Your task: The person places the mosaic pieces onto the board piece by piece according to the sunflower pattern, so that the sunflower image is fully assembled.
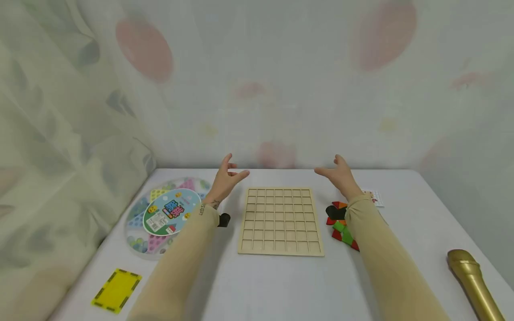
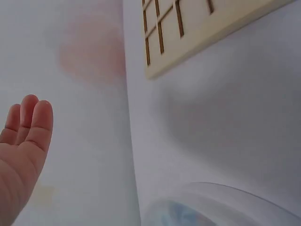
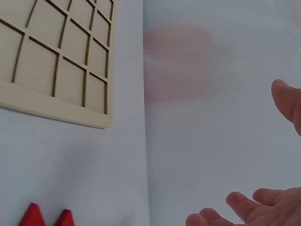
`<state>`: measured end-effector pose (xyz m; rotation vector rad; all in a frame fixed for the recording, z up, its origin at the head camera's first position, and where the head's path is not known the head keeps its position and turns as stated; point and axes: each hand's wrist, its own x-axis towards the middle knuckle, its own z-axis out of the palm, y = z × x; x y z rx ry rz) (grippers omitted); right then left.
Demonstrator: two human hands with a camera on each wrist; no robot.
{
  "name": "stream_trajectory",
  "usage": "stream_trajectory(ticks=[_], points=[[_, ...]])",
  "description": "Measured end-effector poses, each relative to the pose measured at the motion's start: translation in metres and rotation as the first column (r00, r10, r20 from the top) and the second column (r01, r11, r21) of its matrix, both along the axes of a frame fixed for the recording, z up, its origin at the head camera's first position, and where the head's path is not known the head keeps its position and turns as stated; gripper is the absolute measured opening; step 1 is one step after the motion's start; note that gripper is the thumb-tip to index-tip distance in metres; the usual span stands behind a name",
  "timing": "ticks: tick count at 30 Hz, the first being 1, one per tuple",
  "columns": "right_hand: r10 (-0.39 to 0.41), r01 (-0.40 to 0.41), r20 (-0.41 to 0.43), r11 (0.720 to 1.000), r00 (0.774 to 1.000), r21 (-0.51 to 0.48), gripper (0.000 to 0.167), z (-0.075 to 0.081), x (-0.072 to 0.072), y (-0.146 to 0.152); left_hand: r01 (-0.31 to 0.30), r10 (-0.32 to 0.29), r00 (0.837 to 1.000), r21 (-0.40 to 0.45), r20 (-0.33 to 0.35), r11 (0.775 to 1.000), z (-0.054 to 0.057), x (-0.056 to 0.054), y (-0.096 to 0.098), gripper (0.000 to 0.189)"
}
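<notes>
The head view alone takes in the whole layout. On the white table (image 1: 257,290) a square wooden grid board (image 1: 275,223) lies flat in the middle, between two forearms in beige sleeves (image 1: 180,272). The left hand (image 1: 225,182) is raised near its far left corner and the right hand (image 1: 340,177) near its far right corner, both released and grasping nothing, thumbs pointing inward. Red, green and orange pieces (image 1: 347,236) lie right of the board, partly hidden by the right sleeve and a black wrist fitting (image 1: 337,213), with a small printed card (image 1: 374,198) beyond them. Only here appear the full label (image 1: 172,211) on the clear round case (image 1: 137,240), the yellow card (image 1: 117,290) and the gold microphone (image 1: 474,278).

The left wrist view adds the palm side of three left fingers (image 2: 40,123), extended and close together, which the head view hides. One corner of the board enters at the top, the curved rim of the case at the bottom.

The right wrist view shows the right thumb (image 3: 286,101) well apart from its fingers, with nothing gripped. The board's raised dividers stand out more sharply here, and two pointed red tips show at the lower left, apart from the board
</notes>
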<state>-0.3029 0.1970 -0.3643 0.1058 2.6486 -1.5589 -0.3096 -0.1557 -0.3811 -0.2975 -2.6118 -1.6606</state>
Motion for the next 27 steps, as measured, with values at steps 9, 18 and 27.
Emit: stream_trajectory(ticks=[9, 18, 27], points=[[-0.018, 0.019, 0.033, 0.999, 0.999, -0.026, 0.102, -0.011, 0.013, 0.006, 0.108, -0.110, 0.994, 0.103, 0.021, 0.989, 0.000, 0.068, -0.002, 0.087], [0.003, -0.002, 0.059, 1.000, 0.998, -0.017, 0.100, -0.017, 0.033, 0.007, 0.093, -0.126, 0.977, 0.190, 0.169, 0.977, -0.022, 0.121, 0.002, 0.092], [-0.024, 0.026, 0.097, 1.000, 0.995, -0.017, 0.097, -0.022, 0.048, 0.021, 0.081, -0.075, 0.950, -0.009, 0.302, 0.997, -0.039, 0.131, 0.005, 0.102]])
